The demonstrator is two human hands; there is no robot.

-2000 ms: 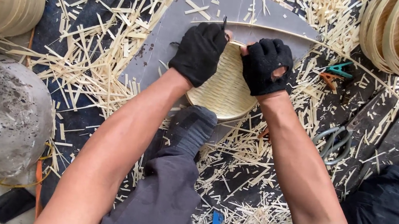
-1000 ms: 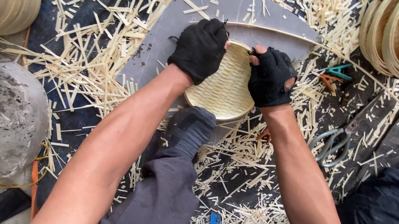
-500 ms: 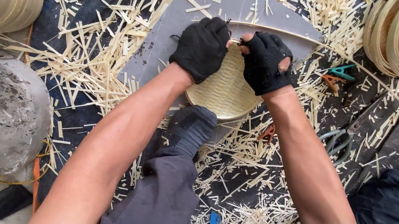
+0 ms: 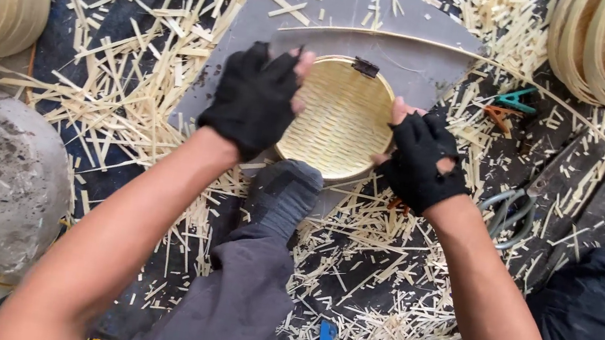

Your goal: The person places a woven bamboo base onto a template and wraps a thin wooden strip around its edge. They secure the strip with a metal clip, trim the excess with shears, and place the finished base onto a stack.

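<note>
Both hands are on a round woven tray point(image 4: 338, 119) that lies on a grey board point(image 4: 423, 60) at the centre of the view, its lower edge propped on a grey-socked foot point(image 4: 284, 195). The left hand point(image 4: 253, 99), in a black fingerless glove, is clasped over the rim at 9 o'clock, fingers curled onto the weave. The right hand point(image 4: 420, 160), gloved alike, grips the rim at about 4 o'clock with the thumb up along the edge. A dark clip point(image 4: 366, 67) pinches the rim at 12 o'clock. The step in hand looks like working the rim band round the tray while it is steadied. The next move probably calls for a firm hold at both sides and a small turn of the tray. The tray is round, so it has no long axis; its open face points up, tilted slightly away. A long thin strip point(image 4: 386, 37) runs 9 to 3 o'clock beyond it. Scissors point(image 4: 508, 213) lie at 3 o'clock among offcuts point(image 4: 130, 96).
</note>
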